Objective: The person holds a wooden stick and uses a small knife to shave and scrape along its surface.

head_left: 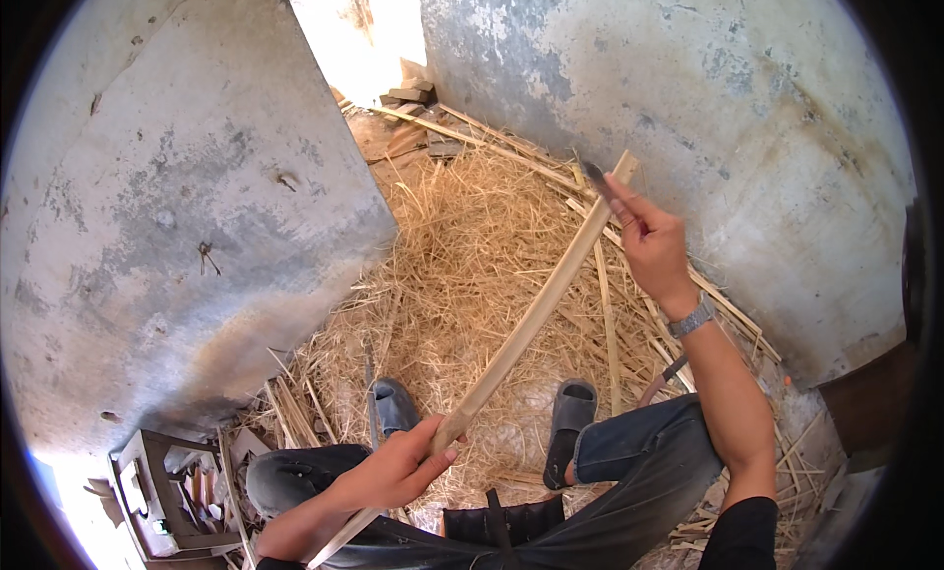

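Observation:
A long pale strip of split bamboo or wood point(536, 314) runs slantwise from my lap up toward the far right. My left hand point(398, 464) is closed around its lower part, above my left knee. Near the strip's far end, my right hand point(653, 253) is closed, gripping what looks like a small knife point(594, 175). Its dark blade lies close to the strip; whether they touch I cannot tell. The fingers hide most of its handle. A watch point(691, 316) circles my right wrist.
Curly shavings point(462, 236) cover the floor, with long strips point(733, 309) along the right wall point(777, 196). A wall point(197, 177) stands at left. A wooden frame point(147, 496) is at lower left, and a tool with a brown handle point(653, 388) lies by my right knee. Bricks point(408, 96) sit by the doorway.

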Action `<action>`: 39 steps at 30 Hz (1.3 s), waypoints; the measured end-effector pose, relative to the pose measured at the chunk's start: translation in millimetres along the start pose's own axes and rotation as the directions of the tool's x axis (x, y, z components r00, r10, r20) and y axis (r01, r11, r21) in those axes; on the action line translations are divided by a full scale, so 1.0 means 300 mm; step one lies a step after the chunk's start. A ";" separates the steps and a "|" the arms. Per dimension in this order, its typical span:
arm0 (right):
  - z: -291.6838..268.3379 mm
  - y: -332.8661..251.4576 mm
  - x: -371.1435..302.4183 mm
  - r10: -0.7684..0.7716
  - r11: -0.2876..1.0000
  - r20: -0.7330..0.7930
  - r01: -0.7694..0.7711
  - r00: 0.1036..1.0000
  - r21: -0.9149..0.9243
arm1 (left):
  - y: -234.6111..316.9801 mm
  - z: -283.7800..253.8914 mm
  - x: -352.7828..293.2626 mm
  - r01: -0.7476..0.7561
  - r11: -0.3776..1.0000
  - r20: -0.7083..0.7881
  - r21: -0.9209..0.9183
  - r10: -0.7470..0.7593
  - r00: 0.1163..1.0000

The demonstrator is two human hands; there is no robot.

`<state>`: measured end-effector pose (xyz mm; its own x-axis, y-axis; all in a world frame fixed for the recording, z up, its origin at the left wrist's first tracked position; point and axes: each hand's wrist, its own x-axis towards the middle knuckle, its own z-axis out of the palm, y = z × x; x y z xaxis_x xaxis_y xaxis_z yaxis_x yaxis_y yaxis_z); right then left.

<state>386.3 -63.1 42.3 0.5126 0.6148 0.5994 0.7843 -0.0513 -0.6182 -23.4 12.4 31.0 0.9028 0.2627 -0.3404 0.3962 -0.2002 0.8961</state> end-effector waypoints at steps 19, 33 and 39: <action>0.245 -0.216 -0.237 -0.236 0.968 0.398 0.177 0.887 0.180 | 0.002 -0.005 0.030 0.073 0.964 -0.126 -0.255 -0.108 0.986; 0.206 -0.221 -0.093 -0.067 0.993 0.203 0.046 0.977 0.108 | 0.014 0.008 0.040 -0.029 0.992 -0.178 -0.125 0.007 0.984; 0.279 -0.360 -0.323 -0.334 0.930 0.364 0.242 0.869 0.275 | 0.009 0.000 0.077 0.030 0.989 -0.237 -0.146 -0.064 0.969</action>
<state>222.5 -51.2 8.5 0.0561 0.8383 0.5423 0.7579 0.3179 -0.5697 -1.5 18.0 25.6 0.8102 0.4909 -0.3205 0.3944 -0.0520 0.9175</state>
